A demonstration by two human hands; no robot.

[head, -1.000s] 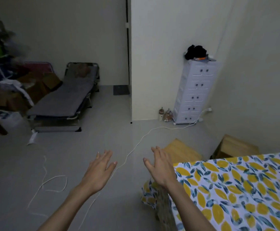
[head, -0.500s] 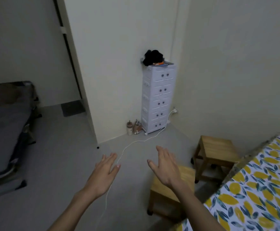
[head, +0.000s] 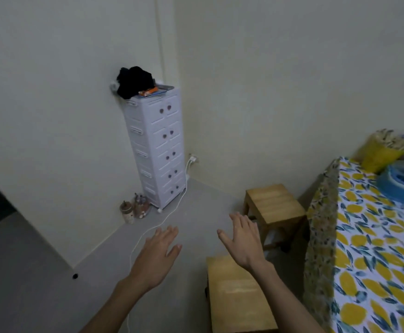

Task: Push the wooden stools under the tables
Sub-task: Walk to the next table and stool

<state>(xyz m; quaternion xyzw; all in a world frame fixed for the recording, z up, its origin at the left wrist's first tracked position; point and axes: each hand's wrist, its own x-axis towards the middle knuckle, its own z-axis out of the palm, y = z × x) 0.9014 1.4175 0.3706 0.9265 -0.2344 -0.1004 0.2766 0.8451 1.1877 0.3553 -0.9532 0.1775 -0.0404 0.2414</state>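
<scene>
Two wooden stools stand on the grey floor beside a table (head: 374, 248) covered in a lemon-print cloth at the right. The near stool (head: 237, 299) is below my right arm, left of the table edge. The far stool (head: 274, 204) stands by the wall, next to the table's far corner. My left hand (head: 159, 254) hovers open over the floor, palm down. My right hand (head: 243, 237) is open too, held above the gap between the two stools, touching neither.
A tall white drawer tower (head: 156, 150) with dark clothing on top stands in the corner. A white cable (head: 153, 229) runs from a wall socket across the floor. Small jars (head: 133, 209) sit beside the tower. A blue container (head: 402, 181) rests on the table.
The view has swung right and closer to the table. Both stools now appear larger and nearer, and my open hands have stayed outstretched in front of me.
</scene>
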